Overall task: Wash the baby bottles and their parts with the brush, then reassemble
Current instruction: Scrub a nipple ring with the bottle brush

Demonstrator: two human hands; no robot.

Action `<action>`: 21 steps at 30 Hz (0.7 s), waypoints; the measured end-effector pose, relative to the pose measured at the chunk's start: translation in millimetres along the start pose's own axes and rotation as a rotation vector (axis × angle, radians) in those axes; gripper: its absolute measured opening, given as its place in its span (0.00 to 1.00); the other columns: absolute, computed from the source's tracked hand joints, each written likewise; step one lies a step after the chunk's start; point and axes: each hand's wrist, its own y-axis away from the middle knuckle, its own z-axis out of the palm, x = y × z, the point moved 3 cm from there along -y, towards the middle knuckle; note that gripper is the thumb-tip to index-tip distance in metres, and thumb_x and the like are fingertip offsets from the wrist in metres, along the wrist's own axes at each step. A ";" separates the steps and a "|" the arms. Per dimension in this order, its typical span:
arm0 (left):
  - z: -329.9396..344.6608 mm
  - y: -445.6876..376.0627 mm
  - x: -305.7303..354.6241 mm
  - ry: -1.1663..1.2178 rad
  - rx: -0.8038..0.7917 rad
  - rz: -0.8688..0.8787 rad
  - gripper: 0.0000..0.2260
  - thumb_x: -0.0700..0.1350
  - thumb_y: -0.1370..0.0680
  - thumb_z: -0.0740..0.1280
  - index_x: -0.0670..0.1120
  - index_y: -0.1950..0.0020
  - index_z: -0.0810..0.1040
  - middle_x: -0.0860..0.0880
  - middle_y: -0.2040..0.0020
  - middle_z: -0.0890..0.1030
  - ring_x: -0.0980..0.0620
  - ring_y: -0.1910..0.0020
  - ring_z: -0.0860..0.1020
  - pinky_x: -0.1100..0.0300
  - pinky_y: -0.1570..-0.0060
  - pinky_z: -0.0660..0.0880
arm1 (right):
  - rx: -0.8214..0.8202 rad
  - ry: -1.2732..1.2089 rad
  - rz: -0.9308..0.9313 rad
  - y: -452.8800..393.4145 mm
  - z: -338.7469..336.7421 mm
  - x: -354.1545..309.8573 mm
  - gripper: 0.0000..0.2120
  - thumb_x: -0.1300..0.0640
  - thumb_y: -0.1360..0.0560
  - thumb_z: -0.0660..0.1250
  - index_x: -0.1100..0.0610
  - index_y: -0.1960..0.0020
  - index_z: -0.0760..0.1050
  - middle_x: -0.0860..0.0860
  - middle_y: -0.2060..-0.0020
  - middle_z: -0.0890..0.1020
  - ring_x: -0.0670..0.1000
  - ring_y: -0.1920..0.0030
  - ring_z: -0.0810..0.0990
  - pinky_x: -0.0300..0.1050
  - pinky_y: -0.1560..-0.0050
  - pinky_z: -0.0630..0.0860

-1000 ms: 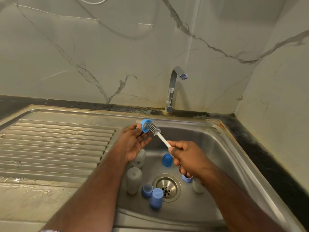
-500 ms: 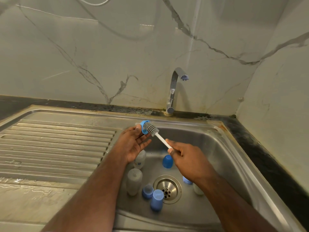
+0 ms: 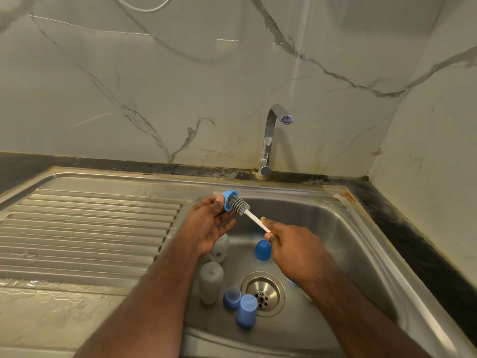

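The sink (image 3: 361,228) is a deep steel bowl on the right, and its walls stand on all sides. A marble wall (image 3: 426,151) rises close on the right, past a dark strip of worktop (image 3: 413,241). The tap (image 3: 269,140) stands at the far edge, and its spout hangs above the far part of the bowl. To the left lies the ribbed drainboard (image 3: 90,228), wide and flat. Nearer, on the left, the worktop is wet.

Both hands are up over the far left part of the bowl, well above the things on the bottom. The left hand (image 3: 209,226) holds a blue ring (image 3: 228,200) with the thumb and the fingertips. Its lower fingers are loose and spread. The right hand (image 3: 294,251) is curled round the white handle of the brush (image 3: 242,206). The grey bristle head pokes into the open side of the ring.

On the bottom of the bowl, the drain (image 3: 263,293) sits in the middle. A bottle (image 3: 211,285) lies just left of it. A second bottle (image 3: 220,248) lies farther back, partly under the left hand. A blue cap (image 3: 262,250) stands far of the drain, just beside the right hand. Two more blue parts sit near the drain's near left side: a teat ring (image 3: 232,297) and a cap (image 3: 247,310), touching each other. A bit of blue (image 3: 291,281) peeks out under the right wrist, too hidden to tell what it is.
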 end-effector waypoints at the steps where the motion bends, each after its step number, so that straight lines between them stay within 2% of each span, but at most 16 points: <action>1: 0.2 0.0 -0.1 -0.004 0.002 0.002 0.11 0.44 0.16 0.64 0.41 0.36 0.77 0.40 0.45 0.86 0.43 0.43 0.84 0.43 0.36 0.77 | -0.008 0.009 0.005 -0.1 1.0 -0.5 0.20 0.48 0.15 0.54 0.39 0.23 0.63 0.49 0.45 0.82 0.50 0.49 0.80 0.45 0.50 0.75; 4: 0.9 -0.2 0.3 -0.009 0.009 0.013 0.11 0.44 0.16 0.64 0.40 0.37 0.78 0.40 0.46 0.86 0.43 0.45 0.85 0.44 0.37 0.78 | -0.040 0.000 0.016 -1.8 2.4 0.1 0.20 0.48 0.15 0.54 0.40 0.24 0.65 0.48 0.48 0.83 0.49 0.53 0.80 0.45 0.52 0.76; 7: 0.0 -1.4 0.6 0.012 0.024 0.008 0.12 0.44 0.16 0.64 0.39 0.36 0.77 0.37 0.43 0.84 0.42 0.45 0.84 0.42 0.37 0.78 | -0.074 -0.105 0.030 -2.7 3.6 4.4 0.19 0.48 0.16 0.57 0.41 0.26 0.69 0.47 0.52 0.84 0.48 0.57 0.82 0.47 0.50 0.80; 12: -1.8 -1.3 0.9 0.008 0.029 0.003 0.12 0.45 0.17 0.66 0.41 0.36 0.77 0.40 0.44 0.85 0.43 0.42 0.84 0.43 0.38 0.78 | 0.016 -0.115 -0.003 -2.4 -1.7 5.6 0.19 0.47 0.16 0.58 0.40 0.26 0.69 0.43 0.61 0.81 0.47 0.61 0.79 0.44 0.53 0.77; 17: 2.4 1.8 1.4 -0.025 0.014 0.015 0.12 0.45 0.17 0.65 0.42 0.36 0.77 0.43 0.45 0.86 0.47 0.45 0.85 0.45 0.38 0.78 | 0.004 0.012 0.004 -2.5 -2.8 1.8 0.20 0.49 0.15 0.55 0.42 0.24 0.65 0.49 0.46 0.83 0.51 0.49 0.81 0.47 0.47 0.77; 19: 1.1 0.2 0.9 -0.033 0.025 0.020 0.13 0.44 0.17 0.65 0.41 0.35 0.77 0.40 0.44 0.85 0.44 0.43 0.84 0.45 0.38 0.78 | -0.038 0.004 0.016 -2.2 -3.1 0.4 0.20 0.49 0.16 0.56 0.42 0.25 0.67 0.48 0.48 0.84 0.50 0.51 0.81 0.47 0.47 0.78; 21: -0.4 -1.4 0.8 -0.032 0.033 0.018 0.13 0.44 0.17 0.65 0.39 0.35 0.77 0.37 0.41 0.84 0.41 0.42 0.83 0.44 0.37 0.78 | -0.097 -0.103 0.023 -2.3 -1.1 2.6 0.19 0.49 0.17 0.58 0.42 0.27 0.71 0.43 0.56 0.84 0.46 0.57 0.82 0.44 0.53 0.79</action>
